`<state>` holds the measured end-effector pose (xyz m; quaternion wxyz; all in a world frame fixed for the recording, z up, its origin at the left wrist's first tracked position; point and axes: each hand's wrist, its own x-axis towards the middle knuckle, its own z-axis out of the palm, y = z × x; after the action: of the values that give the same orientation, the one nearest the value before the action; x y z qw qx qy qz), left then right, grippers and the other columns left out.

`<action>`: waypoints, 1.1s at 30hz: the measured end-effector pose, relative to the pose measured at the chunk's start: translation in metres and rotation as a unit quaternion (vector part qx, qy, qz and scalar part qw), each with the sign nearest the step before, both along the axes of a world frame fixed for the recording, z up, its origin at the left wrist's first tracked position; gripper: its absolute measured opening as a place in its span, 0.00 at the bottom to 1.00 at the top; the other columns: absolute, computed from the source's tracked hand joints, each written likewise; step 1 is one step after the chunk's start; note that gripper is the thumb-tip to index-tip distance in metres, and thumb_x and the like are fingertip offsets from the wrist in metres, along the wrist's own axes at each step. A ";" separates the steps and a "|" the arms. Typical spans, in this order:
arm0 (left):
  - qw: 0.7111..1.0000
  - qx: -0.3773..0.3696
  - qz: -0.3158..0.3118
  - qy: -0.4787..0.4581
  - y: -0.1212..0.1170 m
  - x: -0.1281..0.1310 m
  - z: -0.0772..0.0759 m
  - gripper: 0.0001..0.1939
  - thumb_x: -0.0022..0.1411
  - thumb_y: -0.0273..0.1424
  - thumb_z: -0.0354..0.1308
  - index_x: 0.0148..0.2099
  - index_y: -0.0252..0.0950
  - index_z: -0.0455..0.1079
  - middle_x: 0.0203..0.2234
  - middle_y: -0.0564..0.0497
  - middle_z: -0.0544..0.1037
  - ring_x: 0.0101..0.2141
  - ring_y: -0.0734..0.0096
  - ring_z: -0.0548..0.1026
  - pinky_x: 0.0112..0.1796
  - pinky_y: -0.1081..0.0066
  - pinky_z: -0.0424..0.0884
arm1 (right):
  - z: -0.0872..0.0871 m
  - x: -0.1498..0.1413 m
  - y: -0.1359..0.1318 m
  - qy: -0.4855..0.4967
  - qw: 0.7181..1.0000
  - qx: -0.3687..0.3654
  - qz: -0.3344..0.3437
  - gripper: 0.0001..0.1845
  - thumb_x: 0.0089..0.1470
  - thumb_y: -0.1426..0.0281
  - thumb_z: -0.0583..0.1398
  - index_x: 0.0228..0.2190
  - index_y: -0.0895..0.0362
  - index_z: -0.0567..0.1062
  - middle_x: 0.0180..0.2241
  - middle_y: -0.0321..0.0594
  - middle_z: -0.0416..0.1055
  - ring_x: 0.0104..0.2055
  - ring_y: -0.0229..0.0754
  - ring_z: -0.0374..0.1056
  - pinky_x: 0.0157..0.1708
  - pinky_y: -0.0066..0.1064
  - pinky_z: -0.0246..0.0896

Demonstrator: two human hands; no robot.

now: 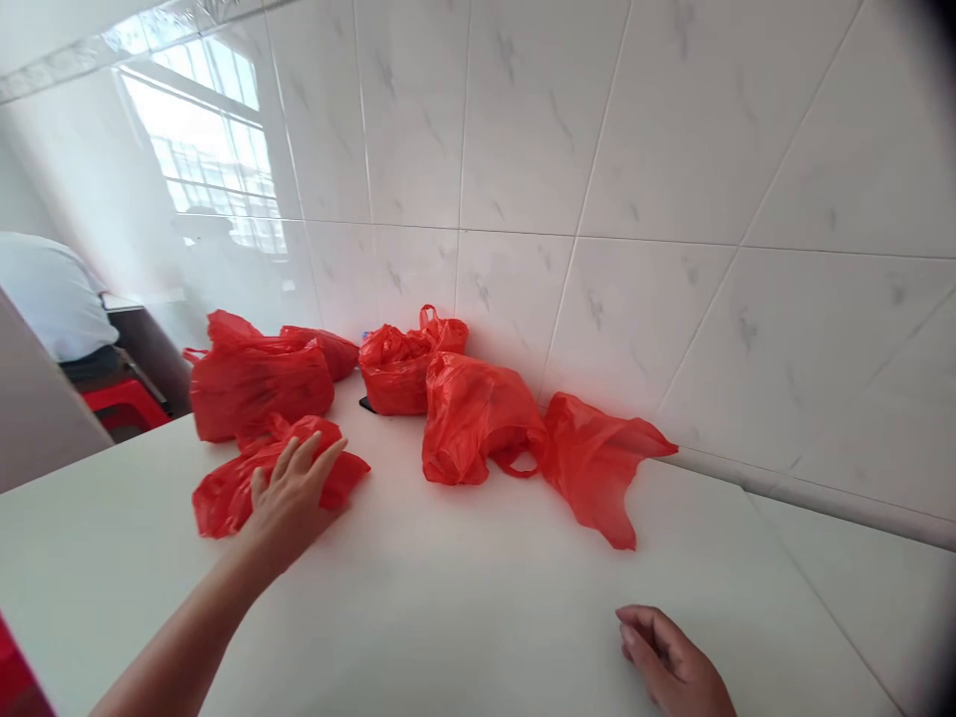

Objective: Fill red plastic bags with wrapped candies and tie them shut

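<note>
Fingers of the right hand, at the near edge of the view, are loosely curled, with the thumb close to the index finger; nothing is seen in them, but the palm is hidden, so one cannot tell surely. This hand is at the white table, apart from all bags. Farther in, the left hand has its fingers spread wide over a crumpled red bag. They do not close around it, and whether they press on it cannot be told.

To the right lies a flattened red bag, and beside it a fuller red bag with its handle loop on the table. Behind stand a bulky red bag at left and a knotted red bag near the tiled wall.

Judging by how they lie, the handling of the bags seems unfinished: all rest on the table, none is lifted, and one is under the hand. What is inside is covered, so how much is left cannot be said.

Beyond, at far left, a person is partly visible.
</note>
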<state>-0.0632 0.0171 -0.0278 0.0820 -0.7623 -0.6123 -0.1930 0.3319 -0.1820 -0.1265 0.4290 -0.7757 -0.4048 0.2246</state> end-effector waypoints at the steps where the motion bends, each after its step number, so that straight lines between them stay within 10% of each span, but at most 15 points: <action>1: 0.999 0.016 -0.045 -0.007 -0.003 0.013 -0.005 0.29 0.59 0.33 0.53 0.63 0.40 0.55 0.64 0.39 0.51 0.64 0.42 0.43 0.54 0.37 0.49 | -0.001 -0.002 0.002 -0.022 1.000 0.013 -0.012 0.20 0.47 0.51 0.56 0.33 0.53 0.73 0.35 0.39 0.75 0.38 0.44 0.70 0.36 0.28 0.66; 6: 0.943 -0.034 -0.323 -0.076 -0.020 0.088 -0.018 0.25 0.61 0.29 0.53 0.60 0.44 0.59 0.63 0.44 0.55 0.61 0.53 0.56 0.55 0.53 0.60 | -0.006 -0.014 0.023 -0.251 0.959 0.132 -0.010 0.22 0.53 0.61 0.54 0.48 0.55 0.67 0.52 0.49 0.64 0.54 0.51 0.61 0.51 0.44 0.60; 12: 0.859 -0.167 -0.462 -0.146 -0.034 0.178 -0.028 0.28 0.56 0.26 0.57 0.58 0.48 0.61 0.59 0.48 0.63 0.55 0.60 0.67 0.52 0.58 0.66 | -0.005 -0.017 0.048 -0.370 0.926 0.077 -0.013 0.35 0.54 0.66 0.54 0.61 0.59 0.50 0.62 0.54 0.50 0.63 0.58 0.46 0.54 0.53 0.51; 17: 0.858 -0.117 -0.468 -0.175 -0.041 0.242 -0.043 0.26 0.59 0.31 0.56 0.60 0.47 0.60 0.63 0.46 0.56 0.61 0.55 0.56 0.56 0.54 0.61 | 0.012 -0.023 0.046 -0.362 0.929 0.060 0.051 0.15 0.53 0.72 0.55 0.43 0.55 0.72 0.39 0.45 0.74 0.45 0.51 0.66 0.52 0.49 0.50; 22: 0.878 -0.109 -0.393 -0.250 -0.044 0.264 -0.059 0.27 0.56 0.32 0.57 0.59 0.44 0.63 0.65 0.46 0.50 0.63 0.50 0.48 0.58 0.49 0.54 | 0.022 -0.045 0.034 -0.360 0.918 0.081 0.147 0.08 0.46 0.71 0.61 0.18 0.55 0.70 0.19 0.33 0.71 0.23 0.36 0.64 0.26 0.26 0.52; 25: 0.856 -0.200 -0.383 -0.283 -0.045 0.257 -0.065 0.35 0.46 0.25 0.59 0.59 0.45 0.62 0.61 0.48 0.60 0.60 0.54 0.58 0.57 0.55 0.57 | 0.024 -0.051 0.031 -0.369 0.917 0.101 0.112 0.10 0.48 0.68 0.59 0.19 0.55 0.69 0.20 0.35 0.71 0.23 0.36 0.63 0.24 0.27 0.49; 33: 0.783 -0.323 -0.344 -0.406 -0.052 0.248 -0.048 0.12 0.60 0.39 0.50 0.38 0.38 0.69 0.30 0.50 0.78 0.32 0.63 0.76 0.35 0.66 0.71 | 0.030 -0.017 0.032 -0.353 0.927 0.125 -0.017 0.17 0.48 0.81 0.51 0.36 0.55 0.73 0.38 0.43 0.73 0.40 0.44 0.67 0.38 0.32 0.58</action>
<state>0.1843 -0.0345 -0.0761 -0.4972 -0.7553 -0.3128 -0.2907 0.3153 -0.1496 -0.0965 0.3558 -0.7516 -0.5414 -0.1237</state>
